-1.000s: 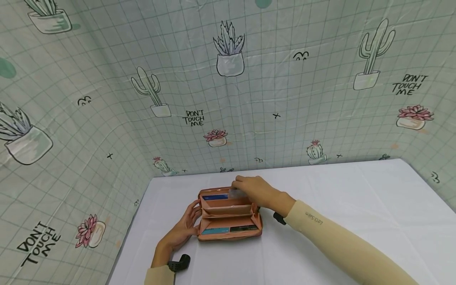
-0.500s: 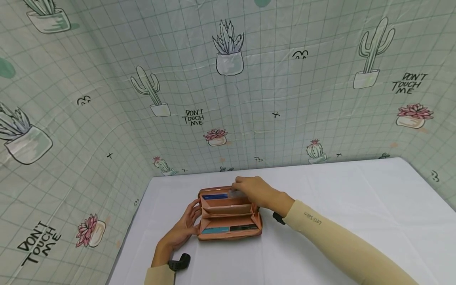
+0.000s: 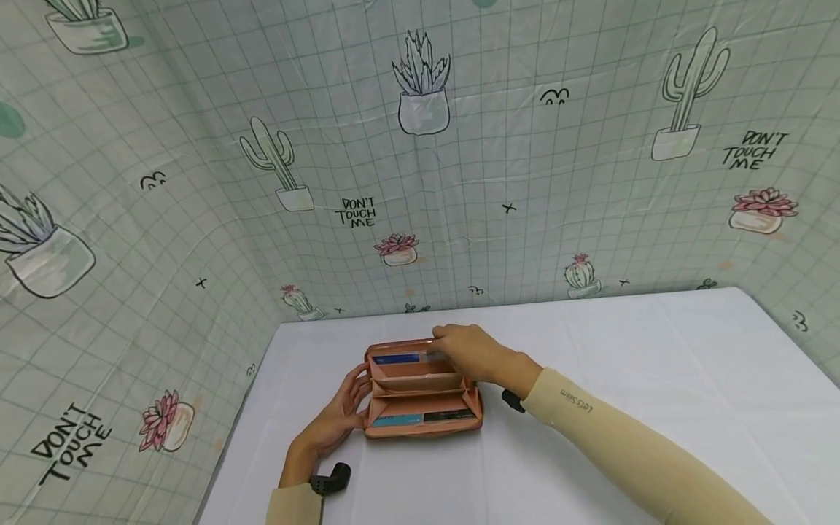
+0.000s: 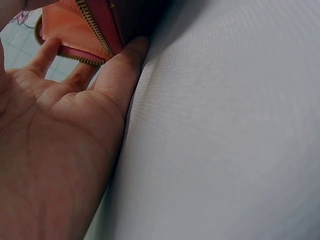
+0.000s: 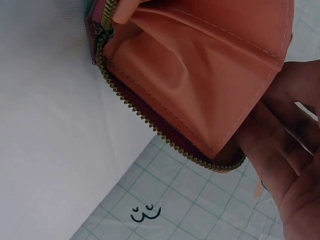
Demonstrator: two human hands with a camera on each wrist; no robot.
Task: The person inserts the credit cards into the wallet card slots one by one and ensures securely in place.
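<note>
An orange zip-around wallet [image 3: 420,383] stands open on the white table, its pleated compartments facing up. My left hand [image 3: 331,423] grips its left side, thumb [image 4: 122,65] low by the tabletop and fingers spread along the zipped edge. At the far right corner, my right hand [image 3: 475,354] bends its fingers into the far pocket and pinches a pale card [image 3: 433,356], mostly covered by the hand. Beside that card sits a blue card [image 3: 396,359]. In the right wrist view, the fingers [image 5: 270,155] disappear behind the wallet's side gusset [image 5: 200,90].
A light blue card [image 3: 397,420] and a black card [image 3: 449,415] fill the near slots of the wallet. The white cloth-covered table [image 3: 623,394] extends to both sides. Behind it hangs a grid-patterned curtain [image 3: 459,182] printed with cactus drawings.
The pale card shows less above its slot as my right hand has shifted slightly toward the wallet. My left hand keeps its hold. The head view has tilted a little.
</note>
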